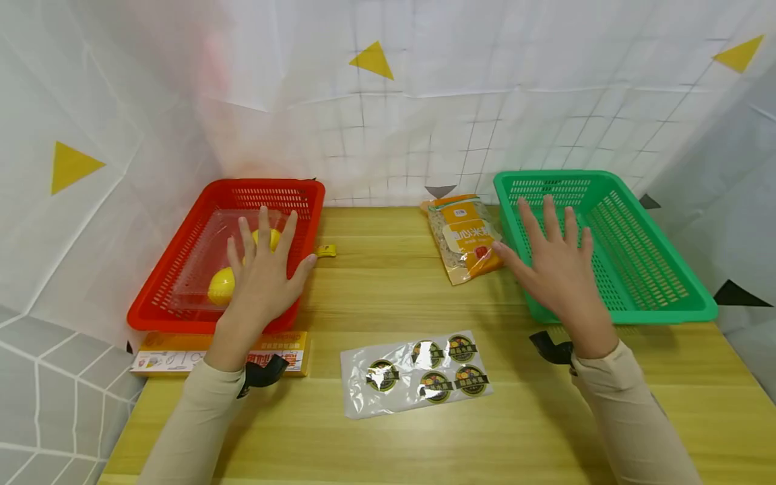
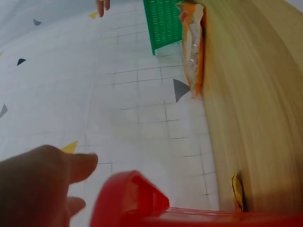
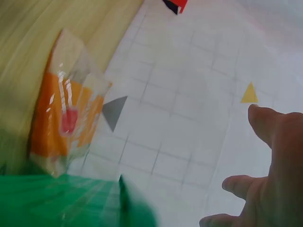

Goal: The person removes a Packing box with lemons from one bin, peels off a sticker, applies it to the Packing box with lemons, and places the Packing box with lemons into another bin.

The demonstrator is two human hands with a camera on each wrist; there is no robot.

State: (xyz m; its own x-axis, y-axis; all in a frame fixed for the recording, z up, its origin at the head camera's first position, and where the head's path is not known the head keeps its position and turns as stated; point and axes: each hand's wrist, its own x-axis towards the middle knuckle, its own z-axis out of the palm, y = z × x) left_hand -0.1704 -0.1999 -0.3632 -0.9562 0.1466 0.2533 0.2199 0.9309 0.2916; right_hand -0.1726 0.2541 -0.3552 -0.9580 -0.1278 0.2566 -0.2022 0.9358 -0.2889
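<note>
Setting: wooden plank surface (image 1: pixel 388 289) enclosed by white grid-printed sheets with yellow and grey triangles.
Near edge: one clear plastic sheet bearing five round dark stickers (image 1: pixel 415 374) lies at the middle; one flat orange-and-white printed card (image 1: pixel 182 353) lies towards the near left corner, partly under the left wrist.
Left hand: the person's left hand (image 1: pixel 263 273) hovers flat, fingers straight and spread wide, holding nothing, over the right half of the red perforated plastic basket (image 1: pixel 176 269).
Red basket contents: two yellow lemon-like fruits (image 1: pixel 221 285); the nearer one lies just left of the palm, the farther one is mostly hidden behind the fingers.
Right hand: the person's right hand (image 1: pixel 558 269) is likewise flat and spread, empty, above the near left rim of the green perforated plastic basket (image 1: pixel 661 269), which shows nothing inside.
Key relation: the orange-and-clear packet of grain (image 1: pixel 465 237) lies just left of the right hand, its thumb tip almost at the packet's near right corner; the packet's long axis runs near to far, tilted a little left. The right hand is much nearer to it than the left.
Far side: one small yellow wrapped piece (image 1: pixel 326 251) sits just beside the red basket's right wall.
Counts: two baskets, two fruits, one packet, one sticker sheet, one card.
</note>
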